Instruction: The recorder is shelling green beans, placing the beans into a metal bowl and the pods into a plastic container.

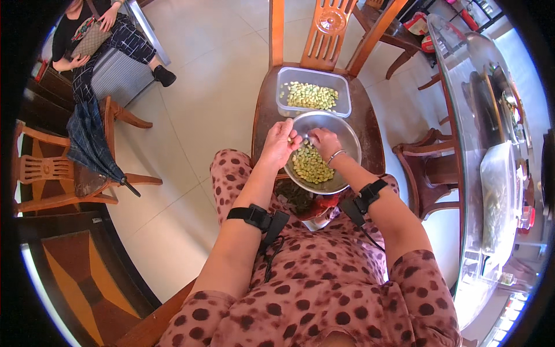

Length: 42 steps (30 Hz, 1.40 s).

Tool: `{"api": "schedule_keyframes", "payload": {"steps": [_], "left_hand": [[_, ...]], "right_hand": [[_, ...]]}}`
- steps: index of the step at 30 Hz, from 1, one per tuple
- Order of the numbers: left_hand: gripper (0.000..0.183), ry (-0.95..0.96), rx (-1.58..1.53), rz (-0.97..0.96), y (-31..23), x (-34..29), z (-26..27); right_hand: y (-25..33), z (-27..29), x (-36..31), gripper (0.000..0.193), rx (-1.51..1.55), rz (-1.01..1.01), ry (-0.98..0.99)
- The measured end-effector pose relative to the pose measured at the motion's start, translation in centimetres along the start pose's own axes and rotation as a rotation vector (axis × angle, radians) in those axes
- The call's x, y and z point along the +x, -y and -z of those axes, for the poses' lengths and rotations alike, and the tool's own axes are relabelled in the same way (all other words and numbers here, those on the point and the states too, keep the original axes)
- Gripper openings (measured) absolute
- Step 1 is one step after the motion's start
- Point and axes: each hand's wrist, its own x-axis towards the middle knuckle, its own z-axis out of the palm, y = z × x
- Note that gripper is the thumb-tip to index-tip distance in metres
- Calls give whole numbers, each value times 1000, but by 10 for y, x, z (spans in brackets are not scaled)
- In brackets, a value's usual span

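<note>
Left hand [278, 144] and right hand [325, 142] are apart, seen in the head view at the metal bowl [355, 141]. The left curls above its left rim, thumb and fingertips drawn close; whether they pinch anything cannot be told. The right reaches inside at the far side, fingertips hidden, so its grip cannot be told either. Green beans [312, 165] lie heaped in the bowl's near part; more fill a plastic tub [283, 75] just beyond, on the chair [370, 130]. Each bean looks light, smooth and fairly firm, probably slippery if damp and easily bruised; its broad sides should suit a thumb-and-finger pinch. The bowl looks thin and stiff, best held by its rim. Dark stuff [296, 198] below the bowl is partly covered and hard to make out.
</note>
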Motion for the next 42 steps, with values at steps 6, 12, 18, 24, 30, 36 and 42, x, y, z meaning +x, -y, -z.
{"api": "schedule_keyframes", "payload": {"steps": [6, 12, 18, 24, 30, 36, 42], "left_hand": [[22, 51, -70, 6, -4, 1, 10], [18, 52, 121, -98, 6, 2, 3], [20, 122, 231, -31, 8, -2, -1], [21, 67, 357, -2, 20, -5, 7], [19, 166, 389, 1, 39, 5, -8], [21, 247, 374, 94, 42, -9, -13], [19, 213, 403, 10, 41, -13, -21]], "right_hand": [[12, -11, 1, 24, -327, 65, 130], [-6, -16, 0, 20, -397, 105, 69], [-7, 13, 6, 17, 1042, -496, 132], [19, 33, -5, 20, 1481, -508, 274], [29, 62, -31, 16, 939, -337, 71], [4, 20, -39, 20, 952, -358, -119], [18, 24, -46, 21, 708, -213, -326]]}}
